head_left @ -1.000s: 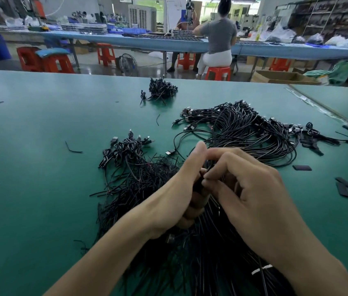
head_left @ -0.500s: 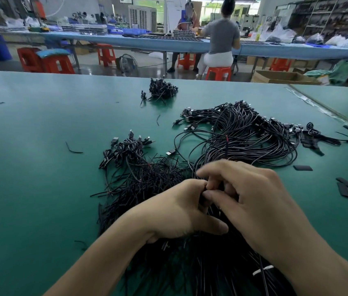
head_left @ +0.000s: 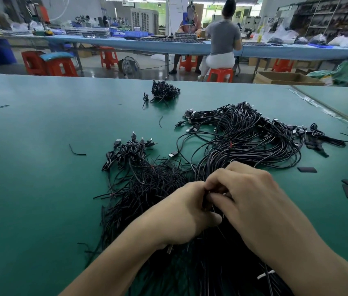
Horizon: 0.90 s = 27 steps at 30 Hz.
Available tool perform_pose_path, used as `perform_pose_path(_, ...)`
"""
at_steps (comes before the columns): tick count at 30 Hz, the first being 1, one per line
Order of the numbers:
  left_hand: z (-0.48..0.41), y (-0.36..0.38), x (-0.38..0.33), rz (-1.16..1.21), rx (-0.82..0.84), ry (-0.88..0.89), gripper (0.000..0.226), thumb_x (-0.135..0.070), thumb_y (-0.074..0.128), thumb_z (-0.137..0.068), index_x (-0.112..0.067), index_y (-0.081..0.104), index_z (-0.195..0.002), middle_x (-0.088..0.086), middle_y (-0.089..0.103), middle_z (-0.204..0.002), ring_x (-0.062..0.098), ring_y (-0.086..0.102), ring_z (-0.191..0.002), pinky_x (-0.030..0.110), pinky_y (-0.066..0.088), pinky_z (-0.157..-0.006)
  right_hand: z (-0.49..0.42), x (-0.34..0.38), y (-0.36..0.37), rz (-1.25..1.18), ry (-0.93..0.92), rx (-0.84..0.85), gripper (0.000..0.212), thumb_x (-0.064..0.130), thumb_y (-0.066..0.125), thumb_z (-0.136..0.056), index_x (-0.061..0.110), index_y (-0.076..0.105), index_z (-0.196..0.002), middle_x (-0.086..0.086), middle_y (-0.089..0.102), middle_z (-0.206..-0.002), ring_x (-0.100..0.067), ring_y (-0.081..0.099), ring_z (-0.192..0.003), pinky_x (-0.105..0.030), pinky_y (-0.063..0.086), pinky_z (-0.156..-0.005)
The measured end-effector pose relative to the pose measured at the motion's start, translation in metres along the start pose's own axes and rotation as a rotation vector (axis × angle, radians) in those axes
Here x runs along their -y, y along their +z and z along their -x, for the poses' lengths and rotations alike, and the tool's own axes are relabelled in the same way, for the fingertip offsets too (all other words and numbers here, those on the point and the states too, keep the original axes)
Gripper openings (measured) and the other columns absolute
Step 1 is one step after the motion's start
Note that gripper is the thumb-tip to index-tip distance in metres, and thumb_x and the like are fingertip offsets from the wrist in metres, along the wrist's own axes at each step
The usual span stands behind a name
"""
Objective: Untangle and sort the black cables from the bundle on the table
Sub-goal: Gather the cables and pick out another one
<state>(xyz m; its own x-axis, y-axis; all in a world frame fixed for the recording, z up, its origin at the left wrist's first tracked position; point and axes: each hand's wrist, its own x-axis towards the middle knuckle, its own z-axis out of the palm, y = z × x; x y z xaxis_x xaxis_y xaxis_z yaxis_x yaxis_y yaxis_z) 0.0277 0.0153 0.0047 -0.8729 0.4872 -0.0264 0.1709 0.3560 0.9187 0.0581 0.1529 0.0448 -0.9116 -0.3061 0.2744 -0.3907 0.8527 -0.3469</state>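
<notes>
We pinch a few strands between our left hand [head_left: 181,212] and right hand [head_left: 252,201], atop the bundle [head_left: 147,189] on the tabletop [head_left: 29,178]. Next, we'd tease one cable free and pile it.

Both hands meet over near cable bundle [head_left: 147,189] on green table [head_left: 29,178]: left hand [head_left: 181,212] & right hand [head_left: 252,195] pinch black strands together. Looped cable pile [head_left: 254,135] at 1 o'clock, small clump [head_left: 164,91] at 12.
</notes>
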Motion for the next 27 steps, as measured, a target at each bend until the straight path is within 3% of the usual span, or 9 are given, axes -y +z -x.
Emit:
perform_pose_path(3,-0.002,-0.002,0.004,-0.052,-0.076,-0.006,0.025,-0.016,0.059,-0.074,0.0,0.057,-0.093,0.03,0.061,-0.095,0.029,0.056,-0.077,0.058,0.049,-0.084,-0.009,-0.004,0.001,0.031,-0.045,-0.008,0.01,0.033,0.061,-0.09,0.032,0.065,-0.098,0.012,0.057,-0.097,-0.018,0.061,-0.091,-0.041,0.052,-0.08)
perform_pose_path(7,-0.004,-0.007,0.006,0.009,-0.145,-0.025,0.015,0.001,0.064,-0.083,0.005,0.055,-0.094,0.031,0.06,-0.091,0.027,0.054,-0.076,0.06,0.05,-0.077,-0.015,-0.006,0.006,0.148,-0.207,-0.094,0.007,0.026,0.062,-0.093,0.022,0.066,-0.089,0.006,0.06,-0.09,-0.021,0.061,-0.085,-0.043,0.054,-0.069)
perform_pose_path(10,-0.004,-0.011,0.006,0.074,-0.165,-0.011,0.014,0.002,0.062,-0.087,0.003,0.049,-0.083,0.014,0.044,-0.068,0.015,0.04,-0.06,0.038,0.036,-0.051,-0.017,-0.018,0.019,0.111,-0.332,-0.251,0.017,0.02,0.058,-0.096,0.012,0.07,-0.086,-0.001,0.062,-0.085,-0.026,0.06,-0.079,-0.045,0.053,-0.064)
perform_pose_path(12,-0.003,-0.011,0.003,0.133,-0.193,-0.029,0.016,0.0,0.06,-0.089,-0.003,0.046,-0.08,0.006,0.032,-0.062,0.01,0.029,-0.048,0.025,0.022,-0.043,-0.017,-0.025,0.028,0.077,-0.388,-0.394,0.022,0.016,0.057,-0.097,0.007,0.071,-0.084,-0.005,0.064,-0.082,-0.028,0.061,-0.074,-0.045,0.053,-0.061)
perform_pose_path(17,0.001,-0.005,-0.01,0.326,-0.17,-0.065,0.017,-0.013,0.059,-0.082,-0.018,0.043,-0.084,-0.007,0.037,-0.06,0.006,0.031,-0.045,0.019,0.025,-0.038,-0.012,-0.034,0.036,0.011,-0.437,-0.619,0.016,0.007,0.063,-0.095,0.003,0.074,-0.084,-0.007,0.067,-0.084,-0.029,0.063,-0.073,-0.043,0.054,-0.06)
perform_pose_path(19,0.004,-0.008,-0.018,0.569,-0.093,-0.094,0.013,-0.017,0.049,-0.07,-0.02,0.039,-0.079,-0.007,0.034,-0.059,0.007,0.027,-0.044,0.015,0.023,-0.038,-0.014,-0.037,0.032,0.007,-0.443,-0.638,0.016,0.008,0.062,-0.096,0.003,0.073,-0.084,-0.007,0.066,-0.084,-0.029,0.062,-0.073,-0.043,0.053,-0.061)
perform_pose_path(21,0.004,-0.01,-0.025,0.748,-0.022,-0.073,0.006,-0.023,0.048,-0.075,-0.02,0.043,-0.078,-0.005,0.036,-0.063,0.009,0.032,-0.049,0.018,0.028,-0.04,-0.015,-0.04,0.028,0.006,-0.44,-0.656,0.016,0.01,0.064,-0.096,0.003,0.072,-0.083,-0.007,0.065,-0.083,-0.028,0.062,-0.073,-0.043,0.053,-0.062)
perform_pose_path(24,0.001,-0.011,-0.017,0.656,-0.093,-0.054,0.029,-0.031,0.042,-0.102,-0.019,0.053,-0.079,-0.002,0.049,-0.061,0.012,0.048,-0.054,0.023,0.042,-0.048,-0.015,-0.043,0.027,0.004,-0.481,-0.621,0.018,0.01,0.062,-0.097,0.002,0.072,-0.085,-0.007,0.065,-0.084,-0.027,0.062,-0.074,-0.041,0.053,-0.066)
perform_pose_path(27,0.001,-0.016,-0.009,0.531,-0.089,0.022,0.024,-0.024,0.049,-0.103,-0.019,0.061,-0.084,0.002,0.061,-0.072,0.013,0.06,-0.067,0.025,0.051,-0.062,-0.016,-0.047,0.027,-0.023,-0.504,-0.566,0.022,0.012,0.057,-0.099,0.001,0.072,-0.086,-0.007,0.064,-0.085,-0.025,0.061,-0.075,-0.039,0.053,-0.069)
